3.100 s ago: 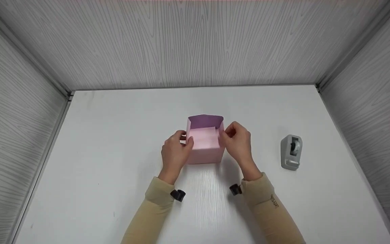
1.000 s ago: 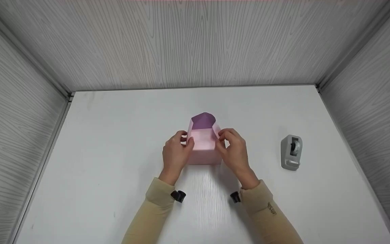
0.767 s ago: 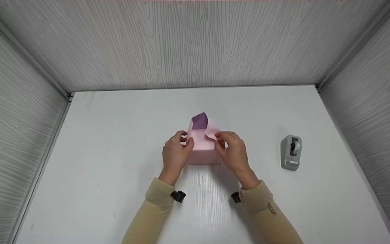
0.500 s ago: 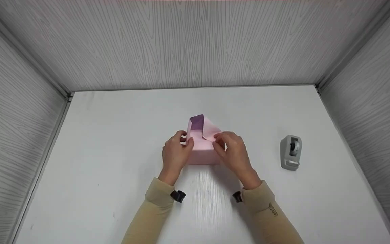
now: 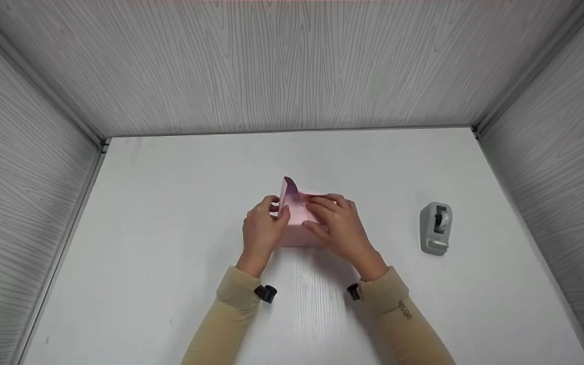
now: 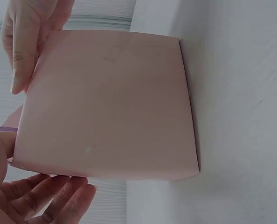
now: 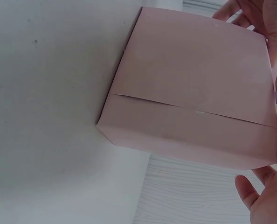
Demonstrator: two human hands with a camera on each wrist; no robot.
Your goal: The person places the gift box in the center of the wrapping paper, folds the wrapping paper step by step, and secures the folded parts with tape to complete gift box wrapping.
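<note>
A small pink paper box (image 5: 299, 236) with a purple inside stands at the middle of the white table, between both hands. My left hand (image 5: 261, 230) grips its left side, thumb at the top edge and fingers along the outer wall. My right hand (image 5: 340, 228) lies over the right part of the box top, its fairly straight fingers pressing a pink flap down. At the left a flap corner (image 5: 290, 187) still stands up, showing purple. The right wrist view shows a seam along one side wall of the box (image 7: 190, 70). Part of the top is hidden under the right hand.
A grey tape dispenser (image 5: 435, 228) stands to the right of the hands on the white table (image 5: 170, 203). Wood-grain panels (image 5: 282, 66) enclose the table at the back and on both sides.
The right hand pinched the right flap, folded it leftward over the box, then moved left and flattened its fingers onto it. The upright purple area shrank. The left hand kept its hold.
</note>
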